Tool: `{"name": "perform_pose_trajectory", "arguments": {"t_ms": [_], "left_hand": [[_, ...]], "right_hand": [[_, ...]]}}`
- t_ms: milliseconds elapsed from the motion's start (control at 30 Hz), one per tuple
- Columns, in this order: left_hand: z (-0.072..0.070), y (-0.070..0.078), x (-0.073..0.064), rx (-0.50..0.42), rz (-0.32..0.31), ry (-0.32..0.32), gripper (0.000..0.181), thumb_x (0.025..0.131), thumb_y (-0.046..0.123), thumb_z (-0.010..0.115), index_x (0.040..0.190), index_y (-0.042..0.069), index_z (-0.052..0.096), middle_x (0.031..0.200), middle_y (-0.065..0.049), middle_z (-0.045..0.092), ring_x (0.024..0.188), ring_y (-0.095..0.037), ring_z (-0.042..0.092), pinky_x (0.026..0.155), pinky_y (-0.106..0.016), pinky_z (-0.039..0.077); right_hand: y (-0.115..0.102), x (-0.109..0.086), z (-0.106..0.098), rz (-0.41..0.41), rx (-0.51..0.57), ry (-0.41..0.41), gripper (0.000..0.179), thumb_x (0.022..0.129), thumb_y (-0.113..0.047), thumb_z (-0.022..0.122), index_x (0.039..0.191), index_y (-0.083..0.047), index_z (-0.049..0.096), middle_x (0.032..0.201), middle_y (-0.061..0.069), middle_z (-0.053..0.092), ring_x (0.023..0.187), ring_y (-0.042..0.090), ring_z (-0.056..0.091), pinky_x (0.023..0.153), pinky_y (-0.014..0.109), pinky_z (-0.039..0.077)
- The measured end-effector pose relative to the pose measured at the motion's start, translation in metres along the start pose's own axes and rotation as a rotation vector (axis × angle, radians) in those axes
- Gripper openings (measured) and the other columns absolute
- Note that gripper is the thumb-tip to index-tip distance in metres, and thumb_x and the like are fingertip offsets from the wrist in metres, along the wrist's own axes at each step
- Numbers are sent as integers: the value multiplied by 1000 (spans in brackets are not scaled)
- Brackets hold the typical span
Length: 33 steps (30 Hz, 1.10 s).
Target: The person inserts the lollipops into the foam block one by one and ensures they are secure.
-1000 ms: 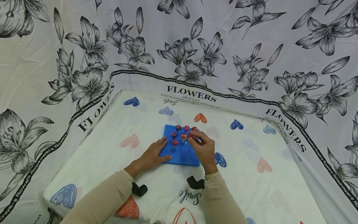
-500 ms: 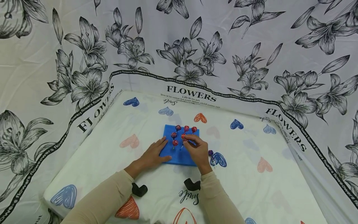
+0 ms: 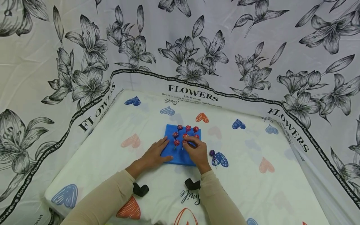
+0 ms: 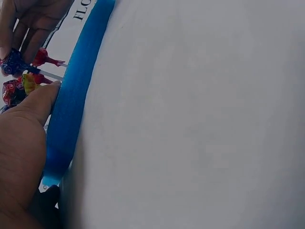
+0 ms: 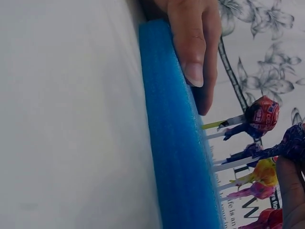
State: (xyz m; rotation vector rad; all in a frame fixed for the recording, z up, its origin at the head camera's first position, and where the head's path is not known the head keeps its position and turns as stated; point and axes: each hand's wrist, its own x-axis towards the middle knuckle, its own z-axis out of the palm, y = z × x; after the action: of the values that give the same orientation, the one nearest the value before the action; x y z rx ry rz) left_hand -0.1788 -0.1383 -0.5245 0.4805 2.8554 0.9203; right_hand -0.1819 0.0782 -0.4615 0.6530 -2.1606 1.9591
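Observation:
A blue foam block (image 3: 180,159) lies on the cloth with several wrapped lollipops standing in it on their sticks, including a red one (image 3: 176,142) near the left side. My left hand (image 3: 153,153) rests on the block's left edge, fingers straight and thumb spread; the thumb (image 5: 193,74) shows against the foam in the right wrist view. Over the middle of the block, my right hand (image 3: 197,151) pinches a dark blue-wrapped lollipop (image 5: 291,143) by its head. That lollipop's white stick (image 5: 233,164) reaches down to the foam. From above, the fingers mostly hide it.
Right of the block, a purple lollipop (image 3: 212,152) lies on the heart-print cloth (image 3: 242,175). Behind the table hangs a white curtain (image 3: 191,50) with black flower drawings. Dark printed marks (image 3: 140,189) show on the cloth near the sleeves.
My right hand has moved left and slightly toward me, from the lollipop at the right of the middle row. The purple lollipop on the cloth has come into sight. My left hand stays put.

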Motion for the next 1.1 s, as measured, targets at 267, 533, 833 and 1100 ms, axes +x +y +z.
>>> {"name": "perform_pose_trajectory", "arguments": {"t_ms": [267,533,833,1100], "left_hand": [[0,0,-1,-13,-4,-10,89,88,57,60,154,11,23,160,-4,11,144,-31,12,112,-51,15],[-1,2,-2,5,11,-3,89,88,55,62,153,8,24,160,-7,12,144,-32,13,113,-50,13],[0,0,-3,-28,-10,-23,89,88,55,62,154,11,22,161,-5,10,144,-31,11,113,-49,11],[-3,1,-2,-14,43,11,88,89,53,62,153,5,25,160,-8,12,144,-31,13,114,-48,10]], "right_hand": [[2,1,1,20,-47,-4,20,88,6,66,108,13,66,110,27,63,102,36,62,88,41,50],[26,-2,3,66,-117,3,20,88,-1,69,106,8,69,107,17,67,102,29,64,86,36,51],[39,-1,-1,109,-194,-19,23,88,-7,72,108,2,70,106,7,69,102,23,64,86,33,51],[-10,3,-19,5,-107,-37,19,88,3,67,106,11,67,108,29,63,103,41,61,86,38,52]]}}
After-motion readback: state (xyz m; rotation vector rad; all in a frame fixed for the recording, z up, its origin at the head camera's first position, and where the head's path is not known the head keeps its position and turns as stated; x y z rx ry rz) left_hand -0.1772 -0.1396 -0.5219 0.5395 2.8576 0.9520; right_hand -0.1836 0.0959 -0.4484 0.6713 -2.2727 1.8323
